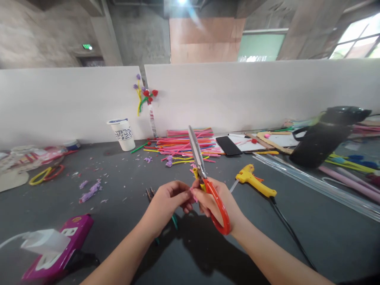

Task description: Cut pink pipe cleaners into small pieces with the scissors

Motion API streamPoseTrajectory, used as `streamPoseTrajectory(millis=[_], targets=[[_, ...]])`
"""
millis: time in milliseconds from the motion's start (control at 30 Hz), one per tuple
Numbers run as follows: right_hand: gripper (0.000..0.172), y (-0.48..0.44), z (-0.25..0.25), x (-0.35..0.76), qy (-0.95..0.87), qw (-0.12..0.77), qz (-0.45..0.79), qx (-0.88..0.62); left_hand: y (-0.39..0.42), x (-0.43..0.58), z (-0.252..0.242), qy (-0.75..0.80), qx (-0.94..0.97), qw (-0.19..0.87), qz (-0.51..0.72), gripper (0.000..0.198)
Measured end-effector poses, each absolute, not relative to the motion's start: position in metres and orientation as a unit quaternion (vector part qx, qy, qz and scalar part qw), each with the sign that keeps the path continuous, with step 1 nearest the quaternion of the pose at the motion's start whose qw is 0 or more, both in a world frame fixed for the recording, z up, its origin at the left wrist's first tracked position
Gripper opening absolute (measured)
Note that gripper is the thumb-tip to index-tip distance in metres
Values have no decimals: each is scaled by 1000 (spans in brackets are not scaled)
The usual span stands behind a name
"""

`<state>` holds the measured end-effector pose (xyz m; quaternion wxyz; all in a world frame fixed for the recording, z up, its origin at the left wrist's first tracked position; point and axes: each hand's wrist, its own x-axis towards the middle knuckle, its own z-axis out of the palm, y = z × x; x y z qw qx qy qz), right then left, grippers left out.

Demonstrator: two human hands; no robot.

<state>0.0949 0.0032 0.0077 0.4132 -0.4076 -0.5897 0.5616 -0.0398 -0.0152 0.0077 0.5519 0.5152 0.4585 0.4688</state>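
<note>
In the middle of the view my right hand (pixel 212 198) grips a pair of scissors (pixel 218 209) with red handles, its blades pointing up and away. A small pink fuzzy piece (pixel 194 194), perhaps pipe cleaner, sits between the fingertips of both hands. My left hand (pixel 170 200) pinches at that piece, thumb and fingers together. Below my left hand lies a tool with green handles (pixel 174 221), mostly hidden by the hand. Just past the scissors, several pink, red and yellow pipe cleaners (pixel 184 144) lie in a pile.
A yellow glue gun (pixel 255 181) with a black cord lies right. A purple power strip (pixel 62 247) is front left. Behind stand a paper cup (pixel 121 134) and a black jug (pixel 323 138). A phone (pixel 228 146) lies near white partitions (pixel 252 95). Purple scraps (pixel 90 192) lie left.
</note>
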Motion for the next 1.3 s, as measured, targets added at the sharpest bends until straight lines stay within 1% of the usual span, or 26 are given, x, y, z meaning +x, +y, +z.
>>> streamPoseTrajectory(millis=[100, 233, 300, 367, 433, 467, 533, 600, 700, 833, 967, 1067, 1200, 1300], targets=[[7, 3, 7, 94, -616, 388, 528, -438, -16, -39, 7, 509, 587, 405, 481, 7], [3, 3, 5, 94, -652, 369, 474, -463, -17, -41, 6, 531, 646, 304, 455, 11], [3, 3, 5, 93, -657, 366, 460, -472, -17, -44, 6, 553, 670, 225, 441, 12], [5, 3, 5, 93, -658, 369, 454, -475, -15, -48, 6, 585, 673, 145, 429, 17], [8, 3, 5, 93, -655, 373, 453, -475, -11, -53, 7, 606, 655, 122, 435, 26], [9, 3, 5, 93, -655, 374, 452, -476, -10, -55, 7, 603, 644, 133, 452, 25], [11, 4, 4, 94, -654, 374, 447, -481, -8, -55, 8, 580, 625, 178, 491, 11], [11, 5, 3, 95, -657, 376, 443, -481, -8, -51, 9, 561, 621, 235, 494, 15], [8, 6, 1, 96, -662, 378, 441, -474, -12, -44, 9, 541, 639, 319, 444, 9], [7, 7, -1, 96, -664, 380, 437, -472, -16, -39, 7, 542, 616, 358, 445, 10], [12, 6, -1, 97, -686, 388, 409, -460, -14, -41, 7, 544, 569, 405, 465, 8], [16, 5, 1, 101, -737, 367, 312, -474, -12, -45, 11, 519, 515, 443, 519, 9], [24, 3, 2, 109, -799, 270, 133, -520, -10, -53, 16, 454, 437, 476, 613, 11], [25, 2, -1, 112, -823, 215, 67, -522, -10, -56, 17, 414, 402, 489, 654, 9]])
